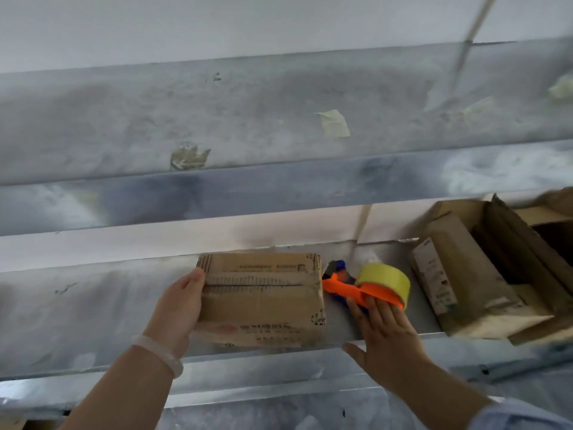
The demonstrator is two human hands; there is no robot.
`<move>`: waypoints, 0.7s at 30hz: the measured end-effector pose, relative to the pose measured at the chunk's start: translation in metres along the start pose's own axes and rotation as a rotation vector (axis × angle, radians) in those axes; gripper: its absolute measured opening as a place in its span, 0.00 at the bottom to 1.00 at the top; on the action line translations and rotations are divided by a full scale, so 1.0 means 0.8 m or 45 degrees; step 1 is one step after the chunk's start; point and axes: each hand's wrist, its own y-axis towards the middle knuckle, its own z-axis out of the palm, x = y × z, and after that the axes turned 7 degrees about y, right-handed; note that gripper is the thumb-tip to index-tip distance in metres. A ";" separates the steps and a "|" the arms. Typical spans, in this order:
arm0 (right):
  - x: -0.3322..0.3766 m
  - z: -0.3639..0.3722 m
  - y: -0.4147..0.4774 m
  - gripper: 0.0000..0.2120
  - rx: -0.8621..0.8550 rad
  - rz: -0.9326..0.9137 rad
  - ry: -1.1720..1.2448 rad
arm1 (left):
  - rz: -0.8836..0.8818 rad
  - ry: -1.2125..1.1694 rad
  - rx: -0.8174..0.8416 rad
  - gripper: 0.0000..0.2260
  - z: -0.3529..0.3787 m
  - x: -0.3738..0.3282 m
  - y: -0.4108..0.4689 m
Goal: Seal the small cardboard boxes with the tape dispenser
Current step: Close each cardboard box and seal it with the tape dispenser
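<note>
Wall: white, 12 o'clock.
Shelf: scuffed grey metal, across the centre.
Tape scraps: stuck on shelf, 11 to 2 o'clock.
Light: soft, even.

The small box sits at the front edge of the worktop, the tape dispenser just right of it. An open carton stands farther right.

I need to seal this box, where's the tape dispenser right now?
The tape dispenser lies right of centre in the head view, between the small cardboard box and the open carton, with the right hand touching it.
</note>
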 end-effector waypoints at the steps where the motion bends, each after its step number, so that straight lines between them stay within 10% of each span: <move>1: 0.002 0.002 0.001 0.36 0.009 0.013 -0.004 | 0.001 -0.026 0.030 0.16 -0.002 0.001 0.000; 8: 0.032 -0.022 -0.004 0.14 -0.149 0.176 0.416 | 0.013 -0.142 0.175 0.11 -0.013 0.010 0.001; 15: 0.115 -0.107 0.035 0.13 -0.016 0.938 2.214 | -0.023 -0.186 0.165 0.18 -0.013 0.017 0.008; 21: 0.128 -0.094 0.045 0.27 -0.065 0.948 2.112 | -0.134 -0.421 0.275 0.20 -0.009 0.011 0.002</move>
